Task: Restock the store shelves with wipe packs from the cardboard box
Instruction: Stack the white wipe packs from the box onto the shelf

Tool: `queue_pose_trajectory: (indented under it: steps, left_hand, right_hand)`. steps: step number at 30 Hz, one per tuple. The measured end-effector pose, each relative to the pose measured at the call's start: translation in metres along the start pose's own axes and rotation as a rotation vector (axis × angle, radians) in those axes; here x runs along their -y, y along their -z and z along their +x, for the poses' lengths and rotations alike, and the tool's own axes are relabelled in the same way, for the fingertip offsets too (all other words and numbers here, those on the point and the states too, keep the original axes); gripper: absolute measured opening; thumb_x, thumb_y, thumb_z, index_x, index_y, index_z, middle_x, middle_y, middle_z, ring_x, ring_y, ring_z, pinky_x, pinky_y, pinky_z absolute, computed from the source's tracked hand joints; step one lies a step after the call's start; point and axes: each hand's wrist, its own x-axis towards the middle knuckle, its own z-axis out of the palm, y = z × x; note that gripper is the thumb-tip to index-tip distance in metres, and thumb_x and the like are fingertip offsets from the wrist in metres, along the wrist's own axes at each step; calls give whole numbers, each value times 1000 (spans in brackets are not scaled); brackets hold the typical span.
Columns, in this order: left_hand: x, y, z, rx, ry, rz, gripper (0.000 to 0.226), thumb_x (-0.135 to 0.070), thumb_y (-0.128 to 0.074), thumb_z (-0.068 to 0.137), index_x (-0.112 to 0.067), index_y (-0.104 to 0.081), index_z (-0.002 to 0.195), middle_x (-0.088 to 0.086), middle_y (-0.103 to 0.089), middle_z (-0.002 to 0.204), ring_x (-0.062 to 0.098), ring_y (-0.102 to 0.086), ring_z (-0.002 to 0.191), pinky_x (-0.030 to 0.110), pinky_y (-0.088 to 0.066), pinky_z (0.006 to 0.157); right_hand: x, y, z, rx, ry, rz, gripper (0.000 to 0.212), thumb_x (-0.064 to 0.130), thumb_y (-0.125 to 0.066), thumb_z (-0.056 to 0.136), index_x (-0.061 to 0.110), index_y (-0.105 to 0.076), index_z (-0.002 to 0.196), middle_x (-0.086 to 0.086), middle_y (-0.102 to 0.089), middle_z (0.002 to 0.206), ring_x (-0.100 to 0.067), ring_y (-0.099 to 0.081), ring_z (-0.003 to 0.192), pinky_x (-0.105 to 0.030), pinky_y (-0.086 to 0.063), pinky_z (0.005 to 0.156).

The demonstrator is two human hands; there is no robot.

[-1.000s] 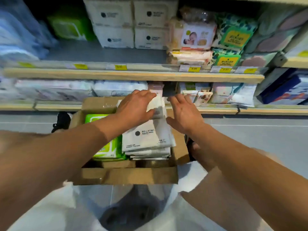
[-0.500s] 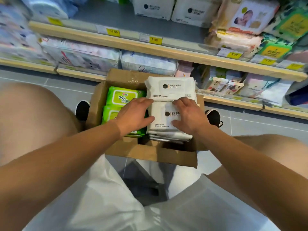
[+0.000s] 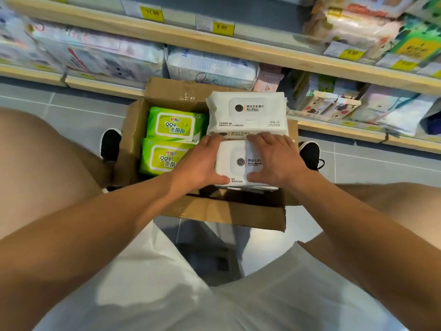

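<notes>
Head view: an open cardboard box [image 3: 216, 215] sits on the grey tiled floor [image 3: 372, 168] between the person's bare knees, its far flap up against the lowest shelf; inside it, on the left, two green wipe packs [image 3: 171, 142] lie flat one behind the other, and on the right lie white wipe packs in two stacks, the far white pack [image 3: 247, 112] showing its lid label, the near white pack [image 3: 238, 163] lying on top of more white packs whose edges show below it; the left hand [image 3: 200, 163] takes the near white pack at its left end, fingers curled over the far edge and thumb tucked under the near edge, so its grip is closed on that pack; the right hand [image 3: 274, 158] takes the same pack at its right end in the same way, fingers over the far edge, thumb at the near edge, its grip likewise closed on the pack; the pack is inside the box, level with the far white pack and touching it; two black shoes [image 3: 111, 144] flank the box; above the box the lowest shelf [image 3: 100, 86] carries soft bagged goods; the shelf above [image 3: 238, 48] bears yellow price tags [image 3: 222, 27], one reading 8.90; white shorts [image 3: 152, 283] fill the bottom of the view.
</notes>
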Motion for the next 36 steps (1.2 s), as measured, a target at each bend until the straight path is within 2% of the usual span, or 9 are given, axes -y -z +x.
queue_pose_trajectory:
  steps: [2, 7, 13, 18, 22, 25, 29, 33, 36]
  left_hand:
    - [0, -4, -7, -29, -52, 48, 97, -39, -85, 57, -15, -33, 135, 9, -37, 133, 33, -52, 111, 45, -48, 87]
    - [1, -9, -23, -83, -144, 184, 89, -39, -82, 63, -12, -36, 134, 7, -34, 140, 34, -56, 104, 47, -52, 76]
    - [11, -12, -31, -98, -262, 267, 84, -39, -81, 65, -12, -42, 134, 8, -36, 148, 34, -58, 111, 42, -51, 85]
    - [5, 8, -25, -194, -123, 24, 68, -56, -55, 72, -19, -47, 127, 3, -53, 128, 22, -52, 115, 33, -45, 91]
    - [1, 28, -3, -365, -68, -26, 48, -40, -57, 84, -13, -52, 123, 8, -57, 119, 25, -54, 109, 30, -39, 84]
    - [0, 40, 19, -396, -109, 41, 47, -35, -58, 86, -10, -52, 124, 10, -57, 122, 28, -55, 111, 34, -42, 88]
    - [-9, 44, 55, -314, -153, 142, 57, -33, -61, 83, -9, -48, 133, 12, -49, 134, 32, -49, 119, 36, -39, 101]
    - [-20, 39, 91, -185, -118, 205, 70, -40, -63, 82, -14, -38, 142, 9, -37, 147, 33, -37, 131, 40, -32, 109]
    - [-27, 37, 115, -110, -86, 290, 77, -50, -61, 81, -18, -32, 145, 7, -36, 148, 31, -33, 133, 45, -30, 109]
  right_hand:
    - [0, -1, 2, 68, 7, -35, 106, 60, -75, 62, 28, -23, 149, 1, -38, 144, -26, -35, 134, -45, -17, 116]
    - [3, -1, 14, 204, 21, -8, 114, 63, -82, 53, 25, -26, 145, -4, -50, 134, -30, -48, 123, -43, -39, 102]
    - [8, -9, 12, 332, -54, 215, 111, 58, -87, 46, 24, -33, 137, -2, -55, 118, -26, -55, 108, -43, -50, 89]
    - [5, -14, -7, 114, 27, 49, 105, 65, -80, 50, 26, -31, 135, -2, -52, 115, -29, -52, 107, -39, -43, 87]
    - [-2, -15, -23, -94, 87, -116, 107, 60, -76, 60, 26, -21, 146, -5, -45, 128, -31, -43, 118, -42, -32, 100]
    - [-10, -15, -23, -165, 71, -158, 105, 57, -75, 65, 24, -20, 148, -6, -44, 130, -31, -41, 119, -42, -28, 104]
    - [-16, -22, -18, -232, 51, -167, 104, 51, -77, 65, 21, -23, 149, -6, -47, 127, -33, -43, 117, -44, -29, 104]
    - [-21, -27, -13, -278, 56, -155, 104, 48, -78, 62, 21, -26, 148, -6, -49, 124, -33, -45, 114, -45, -30, 105]
    - [-24, -30, -12, -284, 61, -151, 104, 49, -78, 62, 19, -27, 148, -6, -49, 125, -33, -45, 114, -46, -29, 105]
